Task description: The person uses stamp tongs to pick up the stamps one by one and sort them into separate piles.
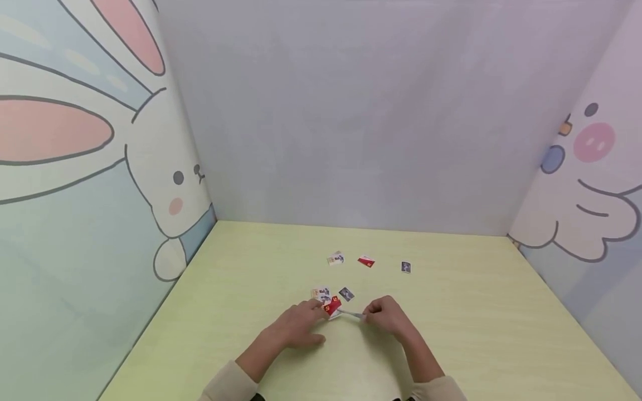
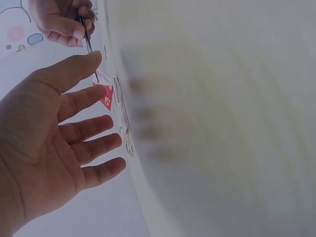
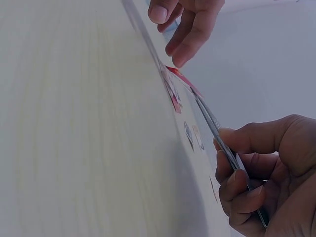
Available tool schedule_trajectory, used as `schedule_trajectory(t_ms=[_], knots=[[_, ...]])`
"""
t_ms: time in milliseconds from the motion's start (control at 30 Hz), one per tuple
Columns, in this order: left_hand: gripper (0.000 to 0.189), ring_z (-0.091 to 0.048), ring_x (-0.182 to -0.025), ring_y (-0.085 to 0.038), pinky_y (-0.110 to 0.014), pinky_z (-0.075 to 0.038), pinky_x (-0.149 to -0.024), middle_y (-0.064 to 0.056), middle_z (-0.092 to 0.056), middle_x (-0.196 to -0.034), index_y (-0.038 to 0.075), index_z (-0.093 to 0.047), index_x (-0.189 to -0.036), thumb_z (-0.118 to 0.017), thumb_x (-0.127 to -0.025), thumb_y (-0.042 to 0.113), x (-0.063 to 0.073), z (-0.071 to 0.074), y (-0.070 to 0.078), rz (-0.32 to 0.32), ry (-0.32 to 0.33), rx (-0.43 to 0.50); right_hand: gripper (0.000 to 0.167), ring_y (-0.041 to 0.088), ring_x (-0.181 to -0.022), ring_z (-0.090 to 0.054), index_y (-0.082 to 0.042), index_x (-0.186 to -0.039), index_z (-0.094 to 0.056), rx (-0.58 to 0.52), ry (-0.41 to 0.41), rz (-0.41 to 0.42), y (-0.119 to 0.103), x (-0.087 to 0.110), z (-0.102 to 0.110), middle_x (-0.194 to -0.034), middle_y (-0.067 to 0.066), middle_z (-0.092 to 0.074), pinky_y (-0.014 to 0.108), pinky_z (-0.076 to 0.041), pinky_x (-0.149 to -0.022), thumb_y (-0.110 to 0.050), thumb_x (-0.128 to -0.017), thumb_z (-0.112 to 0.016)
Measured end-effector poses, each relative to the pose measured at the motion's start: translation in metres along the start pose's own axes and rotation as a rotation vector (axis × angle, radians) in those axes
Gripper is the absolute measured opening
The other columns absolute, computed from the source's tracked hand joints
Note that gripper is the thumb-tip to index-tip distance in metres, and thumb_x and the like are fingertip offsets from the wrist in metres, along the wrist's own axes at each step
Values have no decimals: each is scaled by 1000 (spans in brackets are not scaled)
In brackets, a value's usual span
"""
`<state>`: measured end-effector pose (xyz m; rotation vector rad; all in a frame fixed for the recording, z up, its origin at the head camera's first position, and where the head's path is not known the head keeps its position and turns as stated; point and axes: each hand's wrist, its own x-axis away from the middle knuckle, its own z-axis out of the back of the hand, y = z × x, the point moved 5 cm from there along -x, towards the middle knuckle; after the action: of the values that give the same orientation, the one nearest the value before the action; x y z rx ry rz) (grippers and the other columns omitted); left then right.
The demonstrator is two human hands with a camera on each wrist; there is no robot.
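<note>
My right hand (image 1: 386,316) pinches a pair of metal tweezers (image 3: 216,129) between thumb and fingers, the other fingers curled around the shaft. The tweezer tips meet the edge of a small red stamp-like paper (image 1: 332,305) with a yellow emblem, tilted up in the right wrist view. Left of it, my left hand (image 1: 300,327) has its fingers extended and spread, the index fingertip right at the red paper in the left wrist view. Just beyond lie pale printed papers (image 1: 321,292) and a dark picture paper (image 1: 346,294). The red one overlaps the pale papers in the head view.
Farther back on the light wood-grain table (image 1: 251,262) lie a pale printed paper (image 1: 335,258), a red and white one (image 1: 366,260) and a dark one (image 1: 406,267). A grey backdrop (image 1: 346,122) stands behind, with cartoon-printed panels on both sides.
</note>
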<state>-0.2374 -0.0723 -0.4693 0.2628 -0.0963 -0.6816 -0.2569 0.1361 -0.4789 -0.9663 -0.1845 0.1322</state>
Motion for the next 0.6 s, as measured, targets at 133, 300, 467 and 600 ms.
schedule_trajectory(t_ms=[133,300,467,600], knots=[[42,-53,-106,-21,-39,-46,-84,-4,-55,-120,18,-64,-116,-71,-80,37,1,-1,-4,12,3,5,5,15,-56,-45,-1,-75,-69,-17,9,0,0,0,4,-64,1,-55,28,-36,-50,1,-77,-64],[44,-51,-111,-23,-41,-45,-87,-5,-55,-122,16,-63,-119,-69,-81,37,2,-1,-6,28,-16,-13,5,16,-58,-45,1,-77,-68,-43,22,-36,2,1,9,-65,2,-56,28,-37,-51,-1,-79,-65],[47,-49,-114,-26,-44,-43,-89,-7,-54,-125,14,-62,-121,-69,-81,37,2,-2,-10,56,-23,1,5,16,-57,-45,0,-78,-69,-51,28,-56,4,1,13,-65,2,-56,28,-37,-50,1,-78,-64],[50,-47,-118,-26,-45,-42,-91,-8,-51,-129,14,-59,-124,-69,-81,37,1,-5,-14,79,-32,10,6,16,-57,-44,0,-78,-69,-65,44,-72,6,2,17,-64,3,-55,28,-37,-49,3,-79,-63]])
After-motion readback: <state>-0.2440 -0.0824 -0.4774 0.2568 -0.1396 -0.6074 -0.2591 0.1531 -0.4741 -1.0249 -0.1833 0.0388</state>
